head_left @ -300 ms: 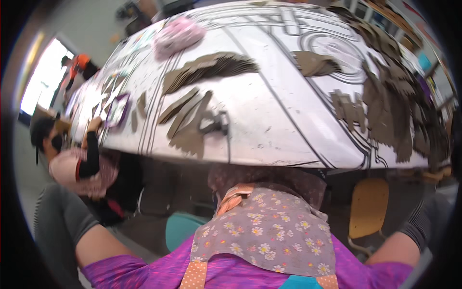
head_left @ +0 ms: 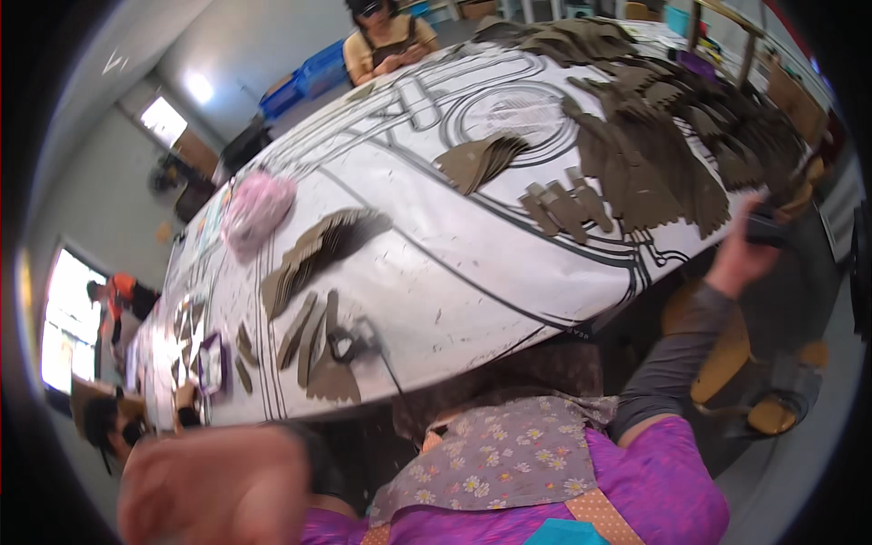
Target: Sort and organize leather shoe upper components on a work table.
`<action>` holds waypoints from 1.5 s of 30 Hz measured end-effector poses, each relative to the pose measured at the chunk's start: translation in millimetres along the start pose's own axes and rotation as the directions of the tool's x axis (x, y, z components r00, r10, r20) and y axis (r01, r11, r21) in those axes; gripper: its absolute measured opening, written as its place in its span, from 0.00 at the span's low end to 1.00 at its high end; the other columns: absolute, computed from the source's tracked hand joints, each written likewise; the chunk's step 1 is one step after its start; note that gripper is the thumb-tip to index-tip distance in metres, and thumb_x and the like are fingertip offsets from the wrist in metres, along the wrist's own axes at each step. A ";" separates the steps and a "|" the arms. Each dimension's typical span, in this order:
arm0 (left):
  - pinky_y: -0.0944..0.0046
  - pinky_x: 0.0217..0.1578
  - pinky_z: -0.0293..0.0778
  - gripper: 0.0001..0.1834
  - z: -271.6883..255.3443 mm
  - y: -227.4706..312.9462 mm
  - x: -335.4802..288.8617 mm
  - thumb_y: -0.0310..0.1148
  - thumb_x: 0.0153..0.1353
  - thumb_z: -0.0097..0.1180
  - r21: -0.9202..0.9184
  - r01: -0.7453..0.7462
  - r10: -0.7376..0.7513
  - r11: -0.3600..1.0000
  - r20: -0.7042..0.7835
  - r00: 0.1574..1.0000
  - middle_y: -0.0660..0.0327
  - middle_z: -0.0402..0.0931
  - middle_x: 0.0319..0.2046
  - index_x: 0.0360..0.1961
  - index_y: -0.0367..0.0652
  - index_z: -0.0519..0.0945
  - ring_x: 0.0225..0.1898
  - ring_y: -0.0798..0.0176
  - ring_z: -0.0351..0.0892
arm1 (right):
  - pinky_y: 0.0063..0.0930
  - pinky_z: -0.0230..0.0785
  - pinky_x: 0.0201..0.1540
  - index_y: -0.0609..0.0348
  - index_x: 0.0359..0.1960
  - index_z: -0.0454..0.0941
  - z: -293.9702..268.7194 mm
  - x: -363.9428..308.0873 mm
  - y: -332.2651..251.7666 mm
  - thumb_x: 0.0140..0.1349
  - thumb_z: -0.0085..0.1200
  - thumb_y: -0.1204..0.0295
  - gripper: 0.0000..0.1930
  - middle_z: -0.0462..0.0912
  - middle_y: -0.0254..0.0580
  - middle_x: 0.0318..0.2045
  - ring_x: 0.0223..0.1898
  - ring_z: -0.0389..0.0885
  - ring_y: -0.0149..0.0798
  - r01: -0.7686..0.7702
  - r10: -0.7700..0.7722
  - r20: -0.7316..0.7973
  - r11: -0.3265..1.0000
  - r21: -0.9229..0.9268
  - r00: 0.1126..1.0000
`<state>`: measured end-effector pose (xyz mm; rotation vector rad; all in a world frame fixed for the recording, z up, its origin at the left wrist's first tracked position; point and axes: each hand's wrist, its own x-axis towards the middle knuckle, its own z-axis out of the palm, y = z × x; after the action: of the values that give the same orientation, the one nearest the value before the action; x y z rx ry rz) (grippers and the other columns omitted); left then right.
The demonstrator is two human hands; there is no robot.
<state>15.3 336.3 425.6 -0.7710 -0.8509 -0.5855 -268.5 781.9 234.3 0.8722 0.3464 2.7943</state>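
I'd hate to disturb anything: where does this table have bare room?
The white table is barest between the fanned brown stack and the short brown strips. Another patch lies between the pink bundle and the smaller stack. Brown piles crowd the right end.

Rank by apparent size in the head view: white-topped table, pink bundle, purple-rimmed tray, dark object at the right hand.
1. White-topped table
2. Pink bundle
3. Purple-rimmed tray and dark object: too alike to rank.

On the table (head_left: 436, 300), a bundle (head_left: 257, 211) lies left of the stack (head_left: 313, 259), piled pieces (head_left: 645, 159) right
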 end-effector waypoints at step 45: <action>0.59 0.37 0.70 0.11 -33.1 -10.9 -234.2 0.28 0.52 0.63 0.591 0.770 -0.946 0.240 0.321 0.049 0.55 0.77 0.30 0.36 0.38 0.78 0.33 0.53 0.74 | 0.31 0.65 0.59 0.72 0.56 0.70 -12.5 -200.7 278.7 0.66 0.37 0.83 0.18 0.75 0.53 0.56 0.58 0.73 0.43 -0.241 0.696 -0.362 -0.271 -0.932 0.620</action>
<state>-103.7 339.0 221.0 -0.0113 -2.1123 -1.3235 -145.3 463.5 194.6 1.0352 -2.4081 2.0808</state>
